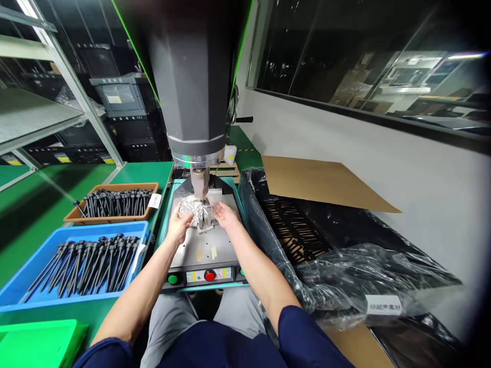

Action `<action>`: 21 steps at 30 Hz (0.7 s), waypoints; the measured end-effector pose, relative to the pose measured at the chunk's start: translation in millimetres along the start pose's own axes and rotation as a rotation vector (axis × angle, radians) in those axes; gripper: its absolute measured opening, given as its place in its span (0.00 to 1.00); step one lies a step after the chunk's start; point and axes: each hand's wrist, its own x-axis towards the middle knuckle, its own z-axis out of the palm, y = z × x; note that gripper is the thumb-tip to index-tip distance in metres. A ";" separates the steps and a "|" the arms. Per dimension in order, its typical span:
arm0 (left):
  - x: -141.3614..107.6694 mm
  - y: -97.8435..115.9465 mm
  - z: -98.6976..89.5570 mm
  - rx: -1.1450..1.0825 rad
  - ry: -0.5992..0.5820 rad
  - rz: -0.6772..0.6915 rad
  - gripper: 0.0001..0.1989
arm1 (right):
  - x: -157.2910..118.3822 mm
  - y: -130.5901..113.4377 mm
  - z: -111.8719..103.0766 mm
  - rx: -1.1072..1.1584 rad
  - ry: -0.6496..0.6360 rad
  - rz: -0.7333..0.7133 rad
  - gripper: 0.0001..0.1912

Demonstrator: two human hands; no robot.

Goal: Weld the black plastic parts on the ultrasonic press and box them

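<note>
Under the welding machine's metal horn sits a crinkled, shiny silver sheet, like foil or film, draped around a small metal fixture. My left hand grips the left side of this sheet, with the thumb over its near edge. On the other side of the fixture, my right hand has its fingers stretched out towards the sheet and appears to hold nothing. Whether its fingertips touch the sheet or the fixture, I cannot tell. The sheet hides part of the fixture.
The machine base carries a red button and green buttons. To the left, a blue tray and a brown tray hold black long-stemmed parts. A plastic-lined box with a cardboard sheet stands right.
</note>
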 end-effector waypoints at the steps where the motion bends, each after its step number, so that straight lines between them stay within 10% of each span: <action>1: 0.0 -0.2 -0.2 -0.001 -0.005 0.004 0.53 | 0.5 1.6 -1.2 -0.003 0.003 0.003 0.06; 21: 7.4 -2.7 -1.9 0.041 0.139 -0.040 0.41 | 11.1 9.9 7.7 0.007 -0.014 -0.030 0.09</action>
